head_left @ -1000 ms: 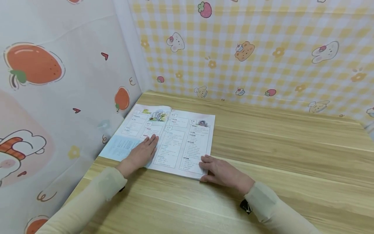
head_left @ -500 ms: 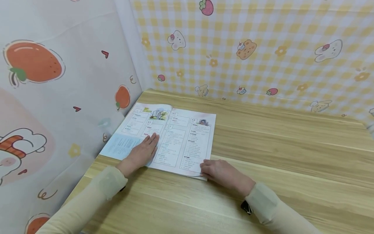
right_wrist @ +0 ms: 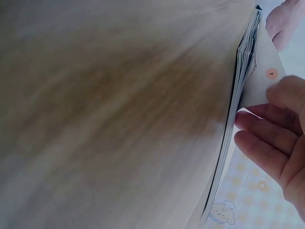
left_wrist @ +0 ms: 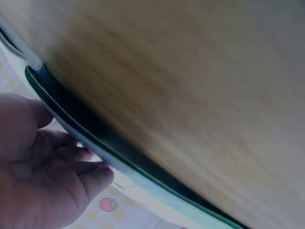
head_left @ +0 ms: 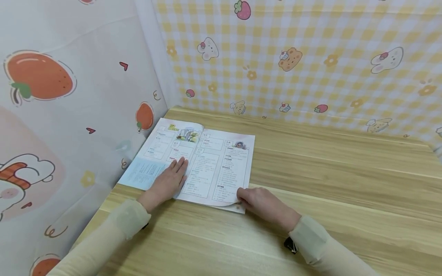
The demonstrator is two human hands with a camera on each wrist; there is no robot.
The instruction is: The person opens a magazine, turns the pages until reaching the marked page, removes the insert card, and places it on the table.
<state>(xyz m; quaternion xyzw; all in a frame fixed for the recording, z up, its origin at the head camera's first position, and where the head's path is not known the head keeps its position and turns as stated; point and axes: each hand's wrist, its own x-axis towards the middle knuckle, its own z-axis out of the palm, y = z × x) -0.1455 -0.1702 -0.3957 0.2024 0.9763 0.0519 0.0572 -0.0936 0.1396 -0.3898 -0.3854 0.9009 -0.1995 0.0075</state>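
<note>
An open magazine (head_left: pixel 214 168) lies on the wooden table, with printed text boxes and small pictures on both pages. My left hand (head_left: pixel 169 180) rests with straight fingers on its left page, close to the fold. At the lower right corner, my right hand (head_left: pixel 264 203) pinches the page, whose corner is lifted off the sheets below. In the right wrist view the thumb and fingers hold that lifted page (right_wrist: pixel 262 78), with the stack of sheets beneath it. The left wrist view shows the magazine's near edge (left_wrist: pixel 128 164) beside the left hand's fingers.
The wooden table (head_left: pixel 328 172) stretches to the right of and in front of the magazine. A patterned white cloth (head_left: pixel 86 96) hangs along the left side, and a yellow checked cloth (head_left: pixel 310 30) hangs at the back.
My right hand's fingers have curled from resting on the page's corner to pinching it. The corner has come up, showing the sheet below. The left hand has stayed in place.
</note>
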